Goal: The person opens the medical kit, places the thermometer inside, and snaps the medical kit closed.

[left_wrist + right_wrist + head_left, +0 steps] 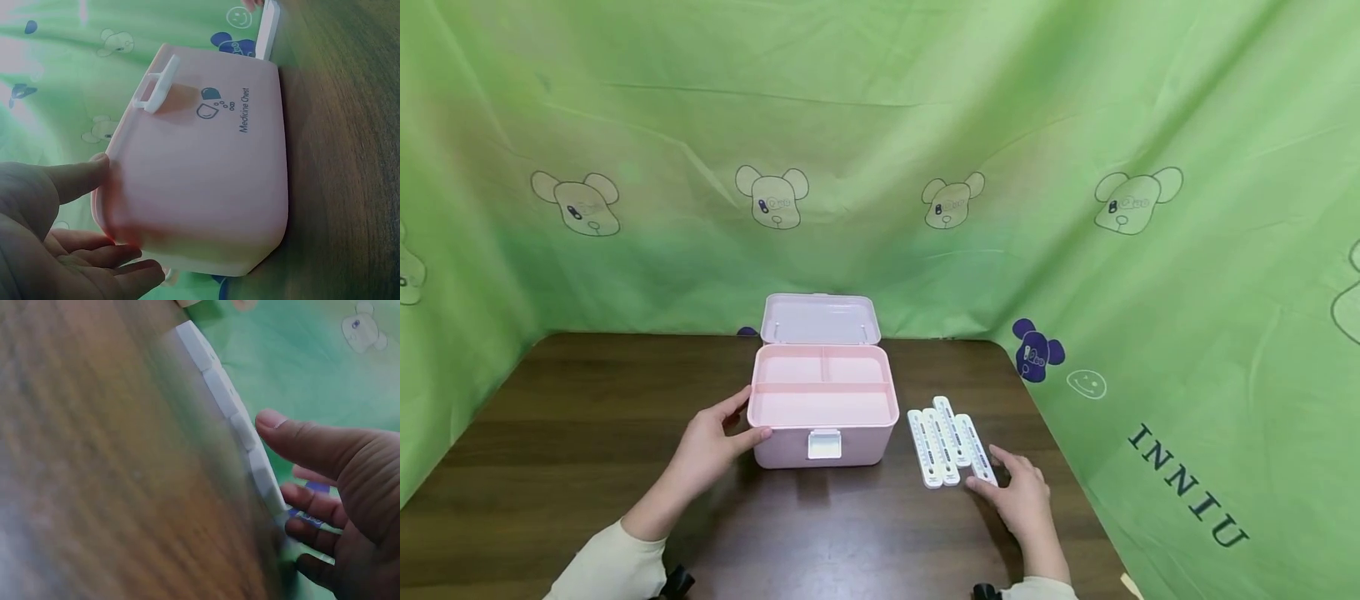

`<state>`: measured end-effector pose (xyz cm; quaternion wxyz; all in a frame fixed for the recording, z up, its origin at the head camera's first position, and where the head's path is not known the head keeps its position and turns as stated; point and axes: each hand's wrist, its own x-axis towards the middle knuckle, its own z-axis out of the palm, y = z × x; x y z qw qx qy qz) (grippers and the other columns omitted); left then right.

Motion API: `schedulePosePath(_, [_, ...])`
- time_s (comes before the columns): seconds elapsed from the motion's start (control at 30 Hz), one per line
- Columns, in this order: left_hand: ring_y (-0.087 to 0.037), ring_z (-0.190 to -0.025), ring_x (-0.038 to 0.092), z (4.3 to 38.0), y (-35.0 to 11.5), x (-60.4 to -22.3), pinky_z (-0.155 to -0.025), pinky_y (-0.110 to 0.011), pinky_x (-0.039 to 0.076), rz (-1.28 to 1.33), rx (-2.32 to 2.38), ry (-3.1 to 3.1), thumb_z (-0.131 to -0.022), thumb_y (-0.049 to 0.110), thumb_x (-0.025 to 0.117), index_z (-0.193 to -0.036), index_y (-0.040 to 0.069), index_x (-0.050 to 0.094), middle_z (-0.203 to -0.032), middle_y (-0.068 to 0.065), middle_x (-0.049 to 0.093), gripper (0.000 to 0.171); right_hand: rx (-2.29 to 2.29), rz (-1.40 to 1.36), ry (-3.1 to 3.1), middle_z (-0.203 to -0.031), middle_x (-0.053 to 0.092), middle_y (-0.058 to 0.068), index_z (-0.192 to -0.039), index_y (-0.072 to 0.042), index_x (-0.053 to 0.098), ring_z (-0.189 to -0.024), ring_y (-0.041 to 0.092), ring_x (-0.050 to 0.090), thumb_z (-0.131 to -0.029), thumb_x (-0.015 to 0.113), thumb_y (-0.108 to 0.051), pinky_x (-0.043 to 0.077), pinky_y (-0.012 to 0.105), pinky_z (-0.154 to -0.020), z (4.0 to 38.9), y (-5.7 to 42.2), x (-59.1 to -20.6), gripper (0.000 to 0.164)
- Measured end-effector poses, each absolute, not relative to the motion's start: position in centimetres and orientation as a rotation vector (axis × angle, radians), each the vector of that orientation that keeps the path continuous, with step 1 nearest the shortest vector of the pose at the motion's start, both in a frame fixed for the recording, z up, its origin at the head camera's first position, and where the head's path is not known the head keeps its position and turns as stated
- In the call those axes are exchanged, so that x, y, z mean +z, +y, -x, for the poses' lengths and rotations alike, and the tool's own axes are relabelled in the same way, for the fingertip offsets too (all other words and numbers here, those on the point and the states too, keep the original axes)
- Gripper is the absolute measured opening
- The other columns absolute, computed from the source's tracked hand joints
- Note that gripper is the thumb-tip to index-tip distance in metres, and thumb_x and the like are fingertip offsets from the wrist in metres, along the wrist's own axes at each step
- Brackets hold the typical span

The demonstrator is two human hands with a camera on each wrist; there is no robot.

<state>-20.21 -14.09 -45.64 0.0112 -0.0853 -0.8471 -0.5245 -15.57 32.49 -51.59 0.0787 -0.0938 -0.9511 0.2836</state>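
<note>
A pink medicine chest [865,448] stands on the table with its lid raised and its divided upper tray [820,404] showing nothing inside. My left hand [707,446] holds its left front corner, thumb at the front rim and fingers along the side wall; the left wrist view shows "Medicine Chest" printed on the front [187,169]. Several white thermometer strips [931,450] lie side by side to the chest's right. My right hand [1021,496] is spread around the near end of the rightmost strip [976,450], thumb and fingers on either side, uncurled.
The dark wooden table [587,433] extends on both sides of the chest. A green printed cloth [880,125] hangs behind the table and along its sides. The chest's white latch [824,444] hangs at the front.
</note>
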Motion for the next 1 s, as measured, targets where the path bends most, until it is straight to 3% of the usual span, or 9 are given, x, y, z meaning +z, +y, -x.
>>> schedulePosePath(0.1, [-0.035, -0.137, 0.054, 20.3, -14.2, -45.7, -0.11, -0.049, 0.048, 0.275, -1.647, -2.639, -0.089, 0.03, 0.082, -0.154, 0.0, 0.042, -0.152, -0.018, 0.05, 0.083, 0.835, 0.307, -2.836, -0.119, 0.07, 0.019, -0.139, -0.002, 0.06, -0.116, 0.047, 0.055, -0.076, 0.089, -0.045, 0.035, 0.064, -0.097, 15.4, 32.4, -51.9, 0.081])
schedulePosePath(0.27, [-0.035, -0.137, 0.054, 20.3, -14.1, -46.1, -0.108, -0.047, 0.05, 0.273, -1.681, -2.635, -0.089, 0.031, 0.082, -0.154, 0.0, 0.042, -0.153, -0.018, 0.05, 0.083, 0.74, 0.347, -2.896, -0.107, 0.069, 0.012, -0.136, -0.005, 0.064, -0.106, 0.041, 0.057, -0.074, 0.088, -0.05, 0.037, 0.058, -0.088, 15.1, 32.6, -52.5, 0.081])
schedulePosePath(0.43, [-0.034, -0.136, 0.054, 20.1, -13.9, -46.4, -0.108, -0.047, 0.05, 0.26, -1.687, -2.633, -0.088, 0.029, 0.083, -0.154, 0.0, 0.043, -0.152, -0.018, 0.051, 0.082, 0.712, 0.391, -2.897, -0.094, 0.067, 0.004, -0.129, -0.006, 0.068, -0.095, 0.034, 0.06, -0.077, 0.086, -0.046, 0.038, 0.054, -0.081, 14.8, 32.5, -52.6, 0.068])
schedulePosePath(0.7, [-0.033, -0.138, 0.051, 19.9, -13.6, -46.2, -0.109, -0.046, 0.049, 0.242, -1.668, -2.624, -0.09, 0.023, 0.081, -0.154, -0.003, 0.04, -0.154, -0.019, 0.048, 0.081, 0.793, 0.443, -2.817, -0.096, 0.074, 0.007, -0.12, -0.004, 0.072, -0.093, 0.032, 0.065, -0.082, 0.084, -0.038, 0.04, 0.054, -0.083, 15.3, 32.5, -52.8, 0.052])
schedulePosePath(1.0, [-0.032, -0.139, 0.051, 20.0, -13.6, -46.0, -0.109, -0.047, 0.049, 0.245, -1.62, -2.635, -0.091, 0.024, 0.08, -0.155, -0.001, 0.039, -0.154, -0.019, 0.048, 0.08, 1.013, 0.6, -2.619, -0.094, 0.07, 0.008, -0.117, 0.0, 0.072, -0.075, 0.016, 0.058, -0.084, 0.083, -0.027, 0.044, 0.029, -0.064, 16.0, 32.9, -52.3, 0.044])
